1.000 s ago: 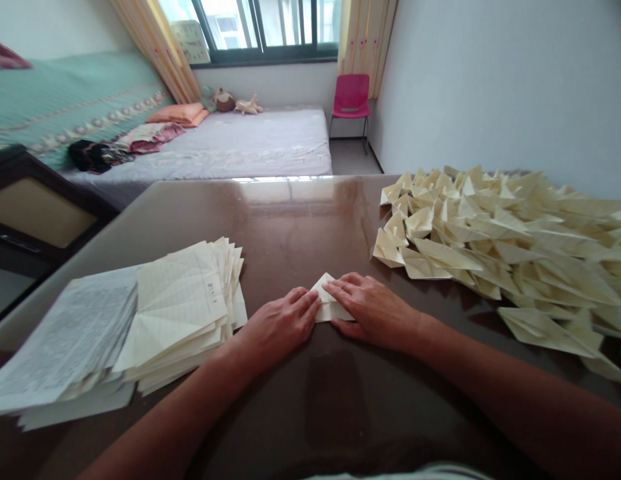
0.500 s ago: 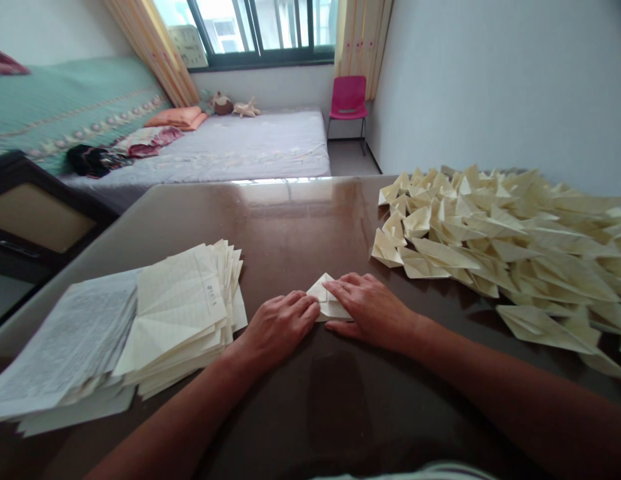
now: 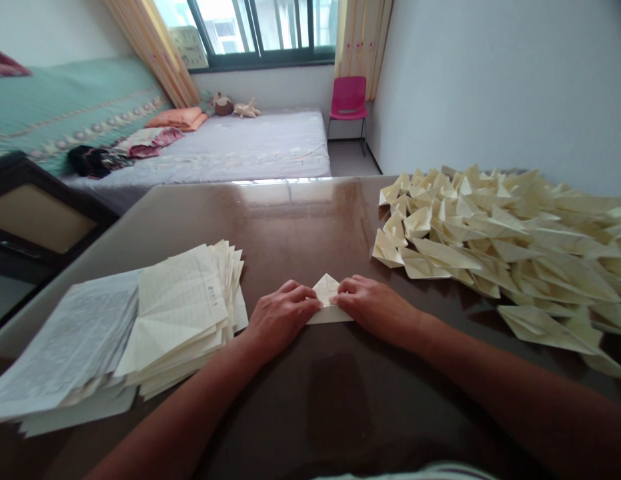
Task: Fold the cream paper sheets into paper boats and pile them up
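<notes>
A small cream sheet of folded paper [image 3: 327, 315] lies on the brown table in front of me, its pointed top facing away and a straight strip along its near edge. My left hand [image 3: 284, 311] grips its left side, with thumb and fingers closed together at the paper. On the other side my right hand [image 3: 377, 305] pinches the paper near its middle, fingers curled. The parts of the paper beneath my fingers are hidden.
To the left lie a stack of creased cream sheets [image 3: 183, 310] and a pile of printed pages [image 3: 85, 340]. A large heap of folded paper boats [image 3: 500, 233] covers the right side of the brown table [image 3: 290, 227]. Beyond stand a bed [image 3: 270, 143] and a pink chair [image 3: 349, 100].
My right hand has drawn back from lying flat over the paper and now pinches it with curled fingers. My left hand has shifted slightly, and more of the paper's lower strip shows.
</notes>
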`<state>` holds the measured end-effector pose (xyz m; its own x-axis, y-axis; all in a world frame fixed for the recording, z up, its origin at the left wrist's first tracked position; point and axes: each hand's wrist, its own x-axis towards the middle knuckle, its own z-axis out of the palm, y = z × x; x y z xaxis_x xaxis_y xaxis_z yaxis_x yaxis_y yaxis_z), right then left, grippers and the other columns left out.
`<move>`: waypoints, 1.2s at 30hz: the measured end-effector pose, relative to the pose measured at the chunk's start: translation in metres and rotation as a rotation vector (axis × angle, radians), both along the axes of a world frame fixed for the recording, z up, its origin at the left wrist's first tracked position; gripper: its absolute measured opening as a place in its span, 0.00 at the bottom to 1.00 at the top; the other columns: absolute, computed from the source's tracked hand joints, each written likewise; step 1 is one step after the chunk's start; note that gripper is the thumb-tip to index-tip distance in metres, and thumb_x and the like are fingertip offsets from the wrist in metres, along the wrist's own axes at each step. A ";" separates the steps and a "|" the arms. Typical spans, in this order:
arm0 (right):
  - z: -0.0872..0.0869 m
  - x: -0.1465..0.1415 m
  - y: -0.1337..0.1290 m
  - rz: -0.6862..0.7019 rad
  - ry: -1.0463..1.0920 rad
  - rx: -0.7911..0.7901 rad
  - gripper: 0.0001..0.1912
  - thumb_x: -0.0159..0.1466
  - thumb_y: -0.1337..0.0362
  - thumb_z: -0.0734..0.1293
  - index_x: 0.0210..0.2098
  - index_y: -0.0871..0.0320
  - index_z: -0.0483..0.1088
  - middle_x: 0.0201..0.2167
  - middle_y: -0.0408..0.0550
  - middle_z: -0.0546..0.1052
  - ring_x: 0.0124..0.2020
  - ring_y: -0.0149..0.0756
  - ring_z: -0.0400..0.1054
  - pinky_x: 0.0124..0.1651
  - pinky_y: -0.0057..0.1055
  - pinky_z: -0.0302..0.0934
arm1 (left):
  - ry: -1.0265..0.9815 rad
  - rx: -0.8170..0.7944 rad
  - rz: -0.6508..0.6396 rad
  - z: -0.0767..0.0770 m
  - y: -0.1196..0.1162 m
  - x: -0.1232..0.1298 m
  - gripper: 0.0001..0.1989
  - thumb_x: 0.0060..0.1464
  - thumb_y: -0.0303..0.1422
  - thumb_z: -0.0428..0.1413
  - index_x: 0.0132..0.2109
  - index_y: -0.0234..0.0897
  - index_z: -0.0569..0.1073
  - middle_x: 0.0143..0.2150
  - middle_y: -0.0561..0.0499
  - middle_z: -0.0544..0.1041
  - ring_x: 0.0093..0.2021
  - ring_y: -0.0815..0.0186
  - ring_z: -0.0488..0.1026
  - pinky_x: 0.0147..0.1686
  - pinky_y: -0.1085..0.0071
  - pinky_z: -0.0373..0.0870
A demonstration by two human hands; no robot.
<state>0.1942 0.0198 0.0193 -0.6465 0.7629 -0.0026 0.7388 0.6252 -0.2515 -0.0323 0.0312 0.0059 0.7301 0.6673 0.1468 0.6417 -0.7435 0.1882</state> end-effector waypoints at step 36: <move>0.004 -0.001 0.004 -0.234 -0.164 0.136 0.08 0.67 0.60 0.60 0.40 0.56 0.68 0.40 0.49 0.74 0.42 0.41 0.67 0.36 0.32 0.54 | 0.175 0.161 -0.022 -0.006 -0.023 0.019 0.16 0.64 0.32 0.47 0.58 0.41 0.66 0.52 0.48 0.72 0.53 0.58 0.65 0.44 0.64 0.66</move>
<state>0.1936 0.0233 0.0238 -0.4529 0.8913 0.0200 0.8903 0.4533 -0.0424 -0.0135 0.0078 0.0003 0.7682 0.6289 0.1199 0.6371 -0.7693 -0.0464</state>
